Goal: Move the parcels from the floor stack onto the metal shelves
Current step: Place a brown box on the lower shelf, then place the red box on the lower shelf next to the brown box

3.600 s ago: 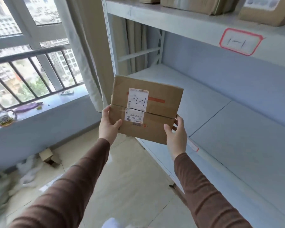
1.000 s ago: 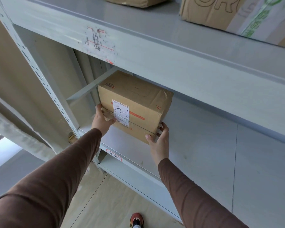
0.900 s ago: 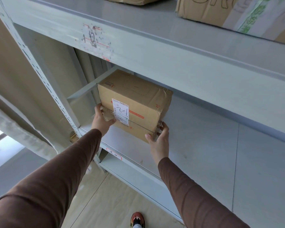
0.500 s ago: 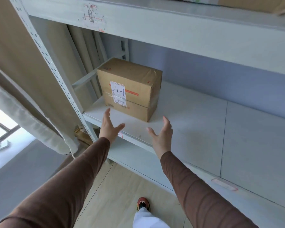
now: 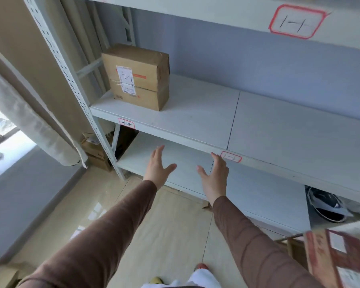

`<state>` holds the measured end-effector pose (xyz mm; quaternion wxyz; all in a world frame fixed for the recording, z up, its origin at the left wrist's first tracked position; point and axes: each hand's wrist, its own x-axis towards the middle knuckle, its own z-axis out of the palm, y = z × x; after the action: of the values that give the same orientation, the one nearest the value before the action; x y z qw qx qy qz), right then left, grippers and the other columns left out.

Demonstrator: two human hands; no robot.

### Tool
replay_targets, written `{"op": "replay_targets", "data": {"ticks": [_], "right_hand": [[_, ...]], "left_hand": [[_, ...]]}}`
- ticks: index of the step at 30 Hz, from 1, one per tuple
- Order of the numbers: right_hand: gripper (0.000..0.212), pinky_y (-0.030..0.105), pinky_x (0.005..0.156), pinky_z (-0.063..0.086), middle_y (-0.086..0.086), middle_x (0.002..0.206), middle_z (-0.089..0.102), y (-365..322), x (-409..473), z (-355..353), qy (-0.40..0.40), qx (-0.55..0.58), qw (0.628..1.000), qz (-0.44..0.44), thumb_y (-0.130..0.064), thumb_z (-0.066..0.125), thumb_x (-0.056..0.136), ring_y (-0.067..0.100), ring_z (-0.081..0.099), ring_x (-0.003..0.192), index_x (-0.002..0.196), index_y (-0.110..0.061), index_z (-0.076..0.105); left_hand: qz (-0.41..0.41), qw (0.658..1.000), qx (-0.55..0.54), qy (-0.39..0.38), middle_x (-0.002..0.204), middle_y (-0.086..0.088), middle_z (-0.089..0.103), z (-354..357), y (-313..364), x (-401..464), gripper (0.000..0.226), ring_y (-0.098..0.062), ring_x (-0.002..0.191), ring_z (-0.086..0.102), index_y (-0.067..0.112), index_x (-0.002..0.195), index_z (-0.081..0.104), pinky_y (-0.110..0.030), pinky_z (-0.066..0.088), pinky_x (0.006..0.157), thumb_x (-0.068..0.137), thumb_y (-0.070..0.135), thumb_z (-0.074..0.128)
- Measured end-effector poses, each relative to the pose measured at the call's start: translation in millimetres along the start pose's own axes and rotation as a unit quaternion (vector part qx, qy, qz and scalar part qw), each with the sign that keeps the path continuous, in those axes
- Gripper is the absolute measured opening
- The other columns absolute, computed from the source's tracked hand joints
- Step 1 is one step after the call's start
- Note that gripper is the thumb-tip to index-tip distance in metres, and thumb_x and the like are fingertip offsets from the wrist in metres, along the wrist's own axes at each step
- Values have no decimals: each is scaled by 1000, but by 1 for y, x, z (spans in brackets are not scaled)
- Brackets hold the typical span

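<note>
A brown cardboard parcel [image 5: 140, 76] with a white label marked "2-1" stands on the grey metal shelf [image 5: 195, 119], at its far left beside the perforated upright. My left hand [image 5: 157, 168] and my right hand [image 5: 214, 176] hover empty below the shelf's front edge, fingers spread, well apart from the parcel. Another brown parcel [image 5: 337, 260] with white labels shows blurred at the lower right corner.
A lower shelf [image 5: 258, 190] lies behind my hands, with a dark round object [image 5: 325, 204] under its right end. Cardboard boxes [image 5: 96, 151] sit on the floor behind the upright [image 5: 75, 86]. A curtain [image 5: 29, 113] and a window are at the left. The shelf above carries a "1-1" tag [image 5: 296, 21].
I set the parcel on the shelf's left end and let go. Both hands have drawn back and down, empty. The view has pulled away from the shelf.
</note>
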<state>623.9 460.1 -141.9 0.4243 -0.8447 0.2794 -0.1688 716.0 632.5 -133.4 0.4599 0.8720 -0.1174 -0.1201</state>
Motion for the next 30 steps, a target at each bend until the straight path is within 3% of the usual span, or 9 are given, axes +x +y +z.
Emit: {"op": "replay_targets", "data": {"ticks": [8, 15, 24, 30], "right_hand": [[60, 40, 115, 32, 4, 153, 38, 62, -51, -82, -11, 22, 1000, 7, -30, 68, 94, 24, 31, 138, 146, -18, 41], [61, 37, 113, 33, 3, 150, 40, 171, -92, -200, -54, 22, 998, -1, -31, 68, 94, 23, 33, 136, 146, -17, 42], [60, 31, 109, 34, 2, 149, 43, 272, -159, -330, -93, 3, 995, 32, -31, 68, 94, 22, 36, 135, 146, -19, 43], [59, 33, 110, 37, 1, 148, 45, 312, -197, -371, -82, -26, 994, 63, -38, 66, 95, 20, 40, 137, 147, -22, 41]], "left_hand": [[-6, 1000, 14, 21, 160, -4, 34, 77, 39, -87, 77, -24, 144, 37, 19, 156, 30, -36, 32, 115, 93, 29, 72], [-37, 999, 21, 34, 159, -5, 35, 203, 82, -182, 78, -23, 145, 35, 18, 156, 32, -34, 29, 115, 91, 30, 74], [-88, 996, -8, -8, 155, -1, 37, 342, 134, -313, 78, -20, 143, 36, 26, 155, 30, -29, 29, 109, 91, 32, 73], [-104, 993, -25, -43, 158, -1, 36, 390, 139, -349, 76, -22, 144, 36, 25, 156, 29, -36, 32, 113, 92, 33, 71]]}}
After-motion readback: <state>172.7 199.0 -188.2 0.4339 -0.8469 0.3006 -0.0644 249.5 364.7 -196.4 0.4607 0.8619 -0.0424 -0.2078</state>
